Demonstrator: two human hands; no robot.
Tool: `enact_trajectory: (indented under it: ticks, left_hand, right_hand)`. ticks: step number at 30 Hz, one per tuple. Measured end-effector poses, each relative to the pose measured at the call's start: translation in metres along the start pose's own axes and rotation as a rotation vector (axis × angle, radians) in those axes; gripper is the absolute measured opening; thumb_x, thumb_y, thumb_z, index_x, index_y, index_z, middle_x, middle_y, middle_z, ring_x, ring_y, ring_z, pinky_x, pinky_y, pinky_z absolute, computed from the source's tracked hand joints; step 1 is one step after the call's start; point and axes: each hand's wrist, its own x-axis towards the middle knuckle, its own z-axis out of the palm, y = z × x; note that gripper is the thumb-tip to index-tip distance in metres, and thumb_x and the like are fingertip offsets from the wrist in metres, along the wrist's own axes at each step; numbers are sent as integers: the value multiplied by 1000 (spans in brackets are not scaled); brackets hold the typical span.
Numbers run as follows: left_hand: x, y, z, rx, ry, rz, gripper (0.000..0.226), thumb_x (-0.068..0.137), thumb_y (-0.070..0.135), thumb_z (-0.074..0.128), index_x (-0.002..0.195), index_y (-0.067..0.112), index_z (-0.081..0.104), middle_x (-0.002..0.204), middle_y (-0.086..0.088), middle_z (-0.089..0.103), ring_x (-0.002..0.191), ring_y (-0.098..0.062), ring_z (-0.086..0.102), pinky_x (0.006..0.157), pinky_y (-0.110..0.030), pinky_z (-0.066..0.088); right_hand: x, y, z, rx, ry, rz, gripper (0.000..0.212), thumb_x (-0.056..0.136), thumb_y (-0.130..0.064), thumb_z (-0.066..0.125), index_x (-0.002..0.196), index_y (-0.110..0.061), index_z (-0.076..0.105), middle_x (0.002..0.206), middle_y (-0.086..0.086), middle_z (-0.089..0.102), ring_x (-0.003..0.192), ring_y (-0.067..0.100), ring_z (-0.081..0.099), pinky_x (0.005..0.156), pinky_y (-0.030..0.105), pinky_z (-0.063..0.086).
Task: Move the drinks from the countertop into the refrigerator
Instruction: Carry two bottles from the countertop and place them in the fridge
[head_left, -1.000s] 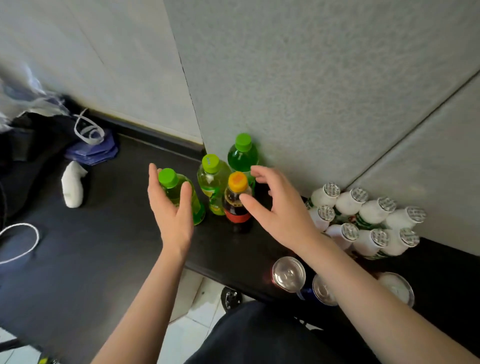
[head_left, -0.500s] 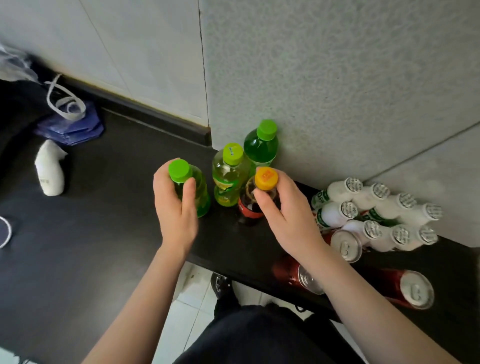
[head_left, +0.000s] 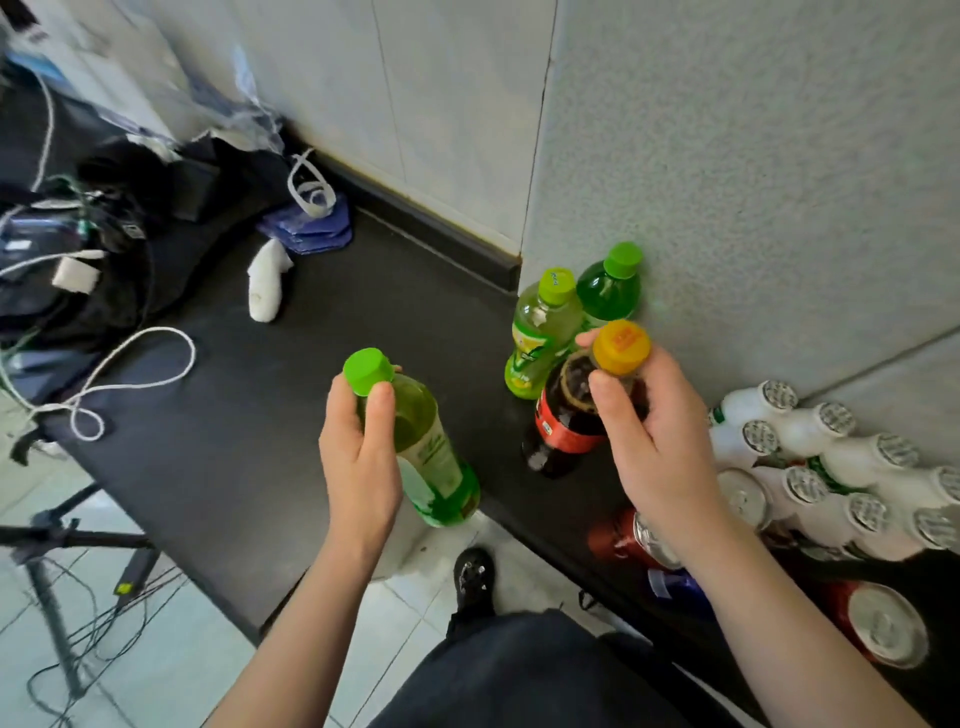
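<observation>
The left grip (head_left: 358, 457) is curled round the neck of a green tea bottle (head_left: 434, 457), thumb just under its green cap, holding it tilted with its base over the front edge of the black counter (head_left: 234, 426). The right grip (head_left: 654, 447) is closed on the shoulder of a cola bottle (head_left: 563, 423) below its orange cap. That bottle is tilted too; whether its base touches the counter cannot be told. Behind them a yellow-green bottle (head_left: 540, 332) and a dark green bottle (head_left: 610, 293) stand upright by the wall (head_left: 753, 182). White bottles (head_left: 831, 467) and cans (head_left: 883, 623) crowd the right.
</observation>
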Motion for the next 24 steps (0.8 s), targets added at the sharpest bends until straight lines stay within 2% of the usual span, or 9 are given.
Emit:
enact_trajectory:
  ticks: [3, 6, 10, 13, 15, 18, 22, 24]
  left_hand:
    - [-29, 6, -26, 19, 65, -44, 21, 86, 50, 41, 89, 50, 62, 95, 11, 66, 90, -7, 59, 79, -25, 47]
    - [-67, 5, -49, 34, 163, -114, 23, 84, 52, 43, 90, 46, 65, 94, 13, 67, 88, -5, 60, 78, -28, 46]
    - [-128, -6, -74, -25, 337, -279, 30, 81, 56, 45, 84, 36, 67, 85, 10, 66, 81, -9, 59, 76, -35, 48]
    - [-184, -17, -91, -8, 451, -347, 32, 82, 54, 46, 84, 27, 63, 79, 8, 61, 76, -6, 56, 70, -24, 48]
    - [-224, -26, -102, -1, 520, -412, 28, 85, 48, 46, 89, 26, 63, 82, 6, 62, 77, -2, 56, 68, -15, 47]
    - [-280, -36, -118, -8, 631, -509, 26, 86, 44, 45, 92, 26, 63, 85, 10, 65, 77, 2, 58, 68, -14, 48]
    - [-338, -42, -140, -22, 753, -577, 15, 93, 33, 50, 92, 25, 63, 79, 19, 63, 73, 6, 56, 65, -10, 47]
    - [-360, -43, -153, -22, 817, -597, 16, 90, 37, 50, 92, 27, 63, 81, 19, 64, 74, 7, 57, 66, -9, 46]
  right_hand:
    - [-16, -15, 8, 70, -96, -28, 34, 93, -32, 43, 114, -10, 58, 107, -4, 63, 104, -3, 56, 92, 12, 39]
    - [-35, -25, 18, 147, -194, -41, 33, 93, -33, 41, 116, -15, 56, 110, -4, 63, 106, 2, 57, 93, 15, 42]
    - [-72, -24, 42, 192, -422, 15, 41, 91, -41, 40, 115, -13, 58, 107, -1, 64, 103, 7, 59, 90, 24, 47]
    - [-108, -19, 65, 177, -603, 44, 44, 90, -47, 40, 113, -15, 58, 102, -3, 64, 100, 5, 59, 87, 23, 48]
    - [-134, -14, 78, 169, -702, 62, 42, 92, -47, 45, 116, -16, 58, 103, -7, 64, 101, 6, 59, 88, 26, 49]
    - [-171, -12, 94, 167, -826, 86, 40, 93, -44, 46, 120, -16, 57, 105, -7, 64, 102, 8, 59, 90, 36, 50]
    - [-209, -24, 114, 141, -1007, 60, 39, 92, -47, 47, 119, -20, 56, 106, -10, 65, 101, 10, 61, 90, 37, 50]
    - [-226, -32, 123, 105, -1103, 16, 44, 90, -51, 45, 120, -22, 56, 107, -7, 65, 101, 15, 61, 89, 44, 50]
